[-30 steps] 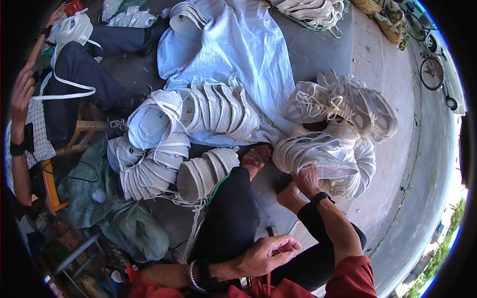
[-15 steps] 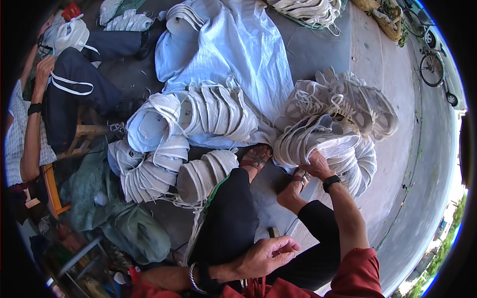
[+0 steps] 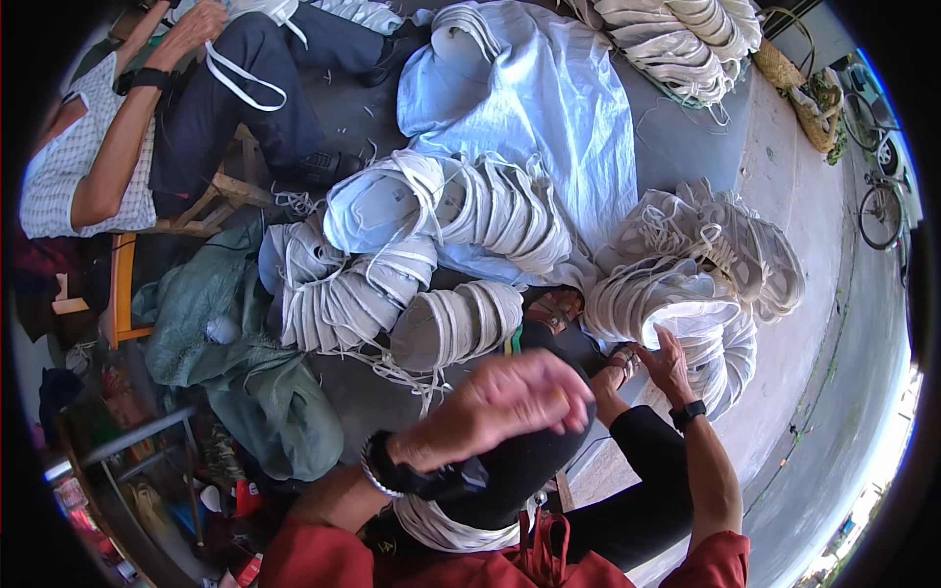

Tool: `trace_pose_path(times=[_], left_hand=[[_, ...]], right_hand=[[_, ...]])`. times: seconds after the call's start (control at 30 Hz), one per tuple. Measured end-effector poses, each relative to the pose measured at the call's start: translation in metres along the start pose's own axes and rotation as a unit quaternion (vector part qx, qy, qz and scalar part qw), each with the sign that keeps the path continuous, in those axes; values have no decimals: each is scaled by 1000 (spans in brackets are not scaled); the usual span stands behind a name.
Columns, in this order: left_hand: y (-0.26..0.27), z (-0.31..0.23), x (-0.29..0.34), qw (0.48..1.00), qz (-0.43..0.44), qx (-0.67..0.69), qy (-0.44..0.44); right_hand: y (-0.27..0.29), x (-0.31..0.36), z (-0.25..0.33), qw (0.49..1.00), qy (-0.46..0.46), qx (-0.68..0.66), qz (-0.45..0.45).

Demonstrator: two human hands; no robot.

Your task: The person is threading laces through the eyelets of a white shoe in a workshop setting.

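Note:
Several nested stacks of white shoe uppers with laces lie on the ground before me. My right hand (image 3: 667, 367) is at the near end of the right-hand stack (image 3: 642, 294), thumb and fingers apart, fingertips at the white-lined opening of its front upper. My left hand (image 3: 500, 407) is raised above my knee, fingers stretched out and slightly blurred, holding nothing I can see. Below that wrist, a bundle of white laces (image 3: 446, 524) lies across my lap. Left of my feet are a long stack of uppers (image 3: 505, 211), a curved one (image 3: 358, 299) and a short one (image 3: 461, 323).
A pale blue-white plastic sheet (image 3: 534, 108) spreads behind the stacks. At left, a seated person (image 3: 108, 157) handles a white lace beside a green sack (image 3: 235, 333). More uppers (image 3: 676, 44) lie at the back right, near woven baskets (image 3: 814, 113) and a bicycle (image 3: 882, 211).
My left hand has risen and moved away from my body, over my knee. My right hand has shifted along the stack's front edge, its fingers more spread. The view has turned left.

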State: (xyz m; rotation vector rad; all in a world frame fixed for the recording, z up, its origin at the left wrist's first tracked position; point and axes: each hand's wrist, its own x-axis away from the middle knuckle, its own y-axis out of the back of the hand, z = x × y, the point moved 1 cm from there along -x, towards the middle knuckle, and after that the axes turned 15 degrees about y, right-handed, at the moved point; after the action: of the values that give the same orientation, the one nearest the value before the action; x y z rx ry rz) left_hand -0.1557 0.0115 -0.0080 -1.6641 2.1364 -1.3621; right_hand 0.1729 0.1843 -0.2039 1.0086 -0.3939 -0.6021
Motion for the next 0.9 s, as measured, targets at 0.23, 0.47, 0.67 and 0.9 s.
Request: trace_pose_path(times=[0.23,0.47,0.67,0.9], left_hand=[[215,133,-7,788,-551,-224,158],[243,223,-45,811,-479,-271,196],[237,192,-15,780,-494,-366,118],[180,84,107,938,-312,105,-105]], right_hand=[[50,20,49,986,-32,-102,124],[115,62,72,988,-78,-92,95],[151,123,51,974,-173,-132,-61],[149,148,64,954,-148,-211,-153]])
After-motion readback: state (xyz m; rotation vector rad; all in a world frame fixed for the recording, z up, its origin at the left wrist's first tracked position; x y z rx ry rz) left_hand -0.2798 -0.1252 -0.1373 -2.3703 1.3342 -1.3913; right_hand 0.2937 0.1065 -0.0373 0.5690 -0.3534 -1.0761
